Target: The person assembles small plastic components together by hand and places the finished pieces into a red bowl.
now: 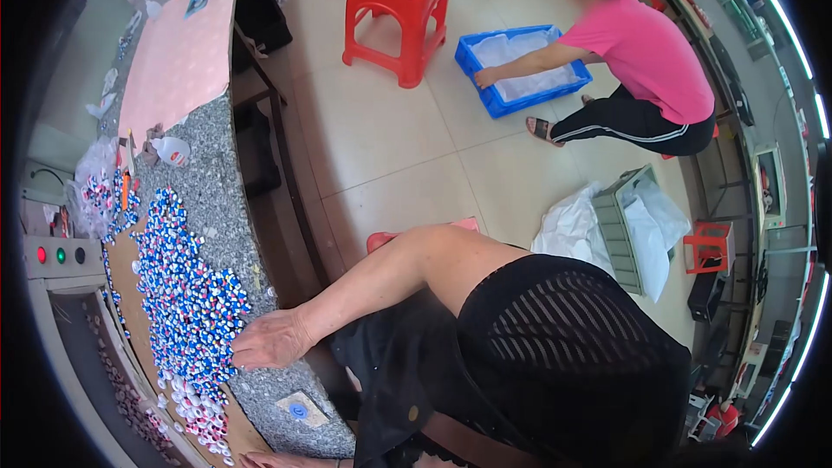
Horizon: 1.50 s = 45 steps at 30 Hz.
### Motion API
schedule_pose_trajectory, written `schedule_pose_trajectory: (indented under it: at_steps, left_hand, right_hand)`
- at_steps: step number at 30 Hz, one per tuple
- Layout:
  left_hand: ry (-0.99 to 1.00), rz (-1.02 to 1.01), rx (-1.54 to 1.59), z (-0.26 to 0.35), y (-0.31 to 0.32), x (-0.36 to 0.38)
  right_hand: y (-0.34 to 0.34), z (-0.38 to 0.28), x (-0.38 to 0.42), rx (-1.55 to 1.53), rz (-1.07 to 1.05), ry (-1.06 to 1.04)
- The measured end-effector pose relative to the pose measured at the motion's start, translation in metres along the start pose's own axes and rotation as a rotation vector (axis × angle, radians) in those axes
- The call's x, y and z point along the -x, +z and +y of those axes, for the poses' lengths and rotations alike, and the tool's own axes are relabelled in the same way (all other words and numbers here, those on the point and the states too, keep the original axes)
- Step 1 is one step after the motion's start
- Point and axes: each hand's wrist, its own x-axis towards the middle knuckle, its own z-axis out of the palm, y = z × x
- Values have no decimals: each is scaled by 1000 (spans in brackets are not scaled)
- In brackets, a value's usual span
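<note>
On the speckled grey worktop (212, 152) lies a large heap of small blue, white and red pieces (186, 290). One of my hands (270, 342) rests at the right edge of this heap, its fingers bent together and their tips hidden among the pieces. My other hand (260, 460) shows only in part at the bottom edge of the view, near a smaller group of white and pink pieces (199, 416). Which hand is left and which is right is hard to judge; the upper arm in a black sleeve appears to be my right.
A white bottle (172, 151) and pink sheet (178, 52) lie farther along the worktop. A control panel (61, 256) stands at left. On the floor are a red stool (399, 13), a lined green crate (620, 243), and a co-worker (641, 56) holding a blue crate (498, 104).
</note>
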Motion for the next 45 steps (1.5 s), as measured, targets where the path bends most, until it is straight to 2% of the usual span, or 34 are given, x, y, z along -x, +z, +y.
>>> schedule_pose_trajectory:
  at_steps: [9,31,45]
  left_hand:
    - [-15,-14,-1,1,6,-1]
    - [-102,6,22,-5,8,9]
    - [-107,-6,37,-37,-27,-5]
  right_hand:
    - [1,1,-1,17,61,-35]
    - [-4,-4,-2,-8,34,-12]
    - [1,1,-1,60,59,-32]
